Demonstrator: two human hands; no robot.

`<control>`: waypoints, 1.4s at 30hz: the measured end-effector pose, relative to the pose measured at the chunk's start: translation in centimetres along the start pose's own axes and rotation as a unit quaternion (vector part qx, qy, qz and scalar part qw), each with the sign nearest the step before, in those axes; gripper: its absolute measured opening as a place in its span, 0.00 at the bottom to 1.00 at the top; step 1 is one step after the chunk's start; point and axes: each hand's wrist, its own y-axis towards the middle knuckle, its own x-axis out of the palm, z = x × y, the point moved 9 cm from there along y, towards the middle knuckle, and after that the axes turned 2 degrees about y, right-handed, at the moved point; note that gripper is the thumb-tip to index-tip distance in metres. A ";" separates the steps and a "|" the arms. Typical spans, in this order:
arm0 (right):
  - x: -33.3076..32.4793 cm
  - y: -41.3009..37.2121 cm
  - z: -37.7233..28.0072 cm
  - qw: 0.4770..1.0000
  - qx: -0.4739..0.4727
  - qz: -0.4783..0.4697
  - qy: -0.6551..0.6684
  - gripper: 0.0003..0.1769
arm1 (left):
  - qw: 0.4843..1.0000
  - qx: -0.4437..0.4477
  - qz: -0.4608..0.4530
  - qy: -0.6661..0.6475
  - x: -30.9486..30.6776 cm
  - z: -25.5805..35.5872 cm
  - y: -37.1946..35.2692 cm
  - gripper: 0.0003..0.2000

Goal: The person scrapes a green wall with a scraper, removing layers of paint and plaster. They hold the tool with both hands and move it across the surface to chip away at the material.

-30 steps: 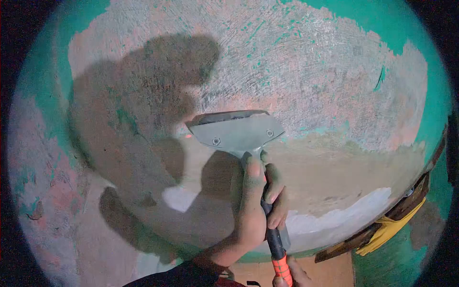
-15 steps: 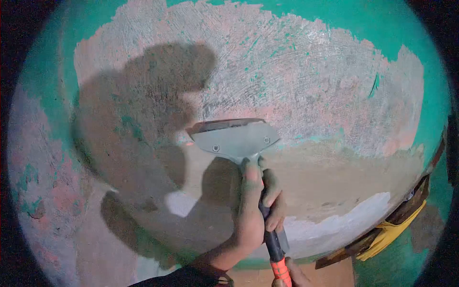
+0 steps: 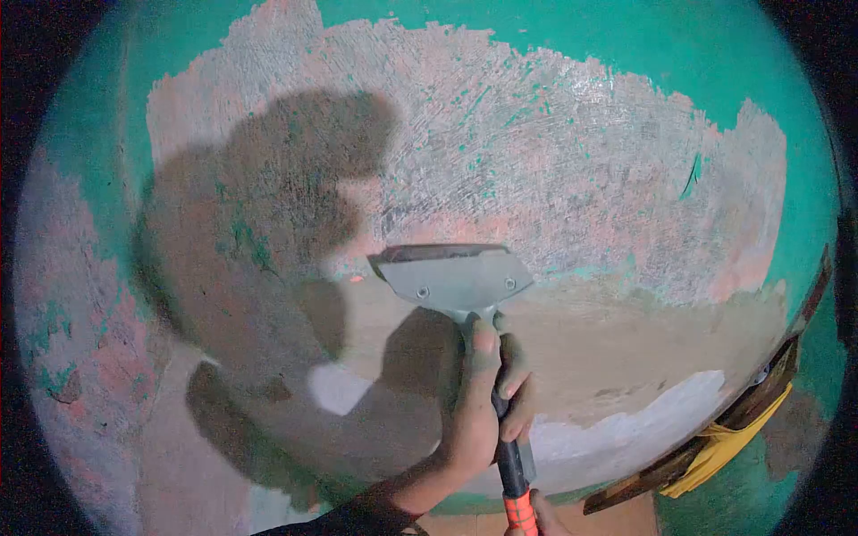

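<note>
Across the whole view stands a wall (image 3: 554, 152), shot close through a wide lens.

**Progress.** A large scraped area (image 3: 572, 179), pinkish-grey and scored with fine strokes, runs from 10 o'clock to 3 o'clock. Judged from this, most of the coat within reach is already off. Green paint (image 3: 626, 36) is left as an unbroken margin along 12 to 2 o'clock and down the 9 o'clock side. It also shows as small flecks scattered inside the scraped area, and one loose curl hangs at 2 o'clock. A mottled pink-and-green patch (image 3: 63, 357) at 8 o'clock looks only partly cleaned.

**Other surfaces.** The person's shadow (image 3: 259, 223) falls over the 9 to 10 o'clock sector. A smooth tan band (image 3: 626, 330) crosses below centre toward 3 o'clock, with a white patch (image 3: 626, 420) under it. A dark strip (image 3: 760, 393) and a yellow object (image 3: 715, 456) lie against it at 4 o'clock; what they are cannot be told.

**Tool.** The scraper (image 3: 456, 275) is at centre, its broad blade flat to the wall where the scraped area meets the tan band. Its black-and-orange handle (image 3: 511, 464) points to 6 o'clock.

**Hands.** The left hand (image 3: 478, 402) is wrapped around the upper handle, with one finger laid up toward the blade. The right hand (image 3: 541, 523) touches the orange end at the frame edge, and its grip cannot be told.

**Containers.** None shows in this view.
</note>
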 end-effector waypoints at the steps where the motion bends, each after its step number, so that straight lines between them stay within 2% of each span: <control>1: -0.1 -0.1 0.0 1.000 0.001 0.000 0.003 0.27 | 1.000 0.004 0.000 0.000 0.0 0.1 0.3 0.19; 2: -0.1 -0.3 0.0 1.000 0.002 0.000 0.005 0.28 | 1.000 0.008 -0.001 -0.001 0.1 0.2 0.4 0.19; 5: -0.4 -1.2 0.7 0.996 0.085 0.017 0.037 0.28 | 1.000 -0.021 0.019 -0.007 -0.5 -0.9 -0.3 0.19; 8: -0.5 -0.5 0.5 0.998 0.015 0.023 0.053 0.28 | 0.999 0.009 0.031 -0.038 0.3 -0.1 0.1 0.19; 11: -0.4 -0.7 0.8 0.998 0.035 0.011 0.057 0.27 | 0.999 0.019 -0.022 -0.024 0.6 0.1 0.4 0.18; 14: 0.2 -1.1 0.4 0.999 0.026 0.015 0.035 0.27 | 0.999 -0.015 0.043 -0.024 -0.5 -0.5 -0.4 0.17; 17: 0.0 -0.1 -0.9 0.998 0.020 -0.007 0.051 0.27 | 0.999 0.004 0.031 -0.020 0.6 0.6 0.1 0.17; 18: -0.3 -0.2 -0.7 0.999 0.012 -0.021 0.046 0.27 | 0.999 0.001 0.032 -0.027 0.5 0.3 0.0 0.17; 21: -0.1 -0.3 -2.2 0.998 -0.059 0.015 -0.034 0.27 | 0.999 -0.001 0.015 -0.044 0.3 -0.1 -0.1 0.16; 24: -0.1 -0.7 -0.5 0.998 0.047 -0.012 0.044 0.27 | 0.999 -0.008 -0.011 -0.050 0.0 -0.3 -0.1 0.15; 27: -0.1 -0.1 -1.5 1.000 0.020 -0.011 0.008 0.28 | 0.999 0.000 -0.005 -0.054 0.3 -0.1 0.2 0.15; 30: -0.1 -0.7 -0.7 0.998 0.041 0.003 -0.037 0.27 | 0.998 0.012 0.016 -0.055 0.3 0.0 -0.1 0.15; 33: -0.1 -0.1 -1.0 0.998 0.035 -0.020 0.041 0.27 | 0.999 0.018 0.017 -0.041 0.7 0.7 0.3 0.15; 39: 0.8 0.9 -3.0 0.998 -0.054 -0.026 0.030 0.26 | 0.998 0.031 0.008 -0.049 1.3 2.0 0.8 0.15; 42: 0.6 1.3 -3.6 0.999 -0.004 -0.041 0.035 0.27 | 0.997 0.067 0.000 -0.042 2.4 3.8 1.8 0.16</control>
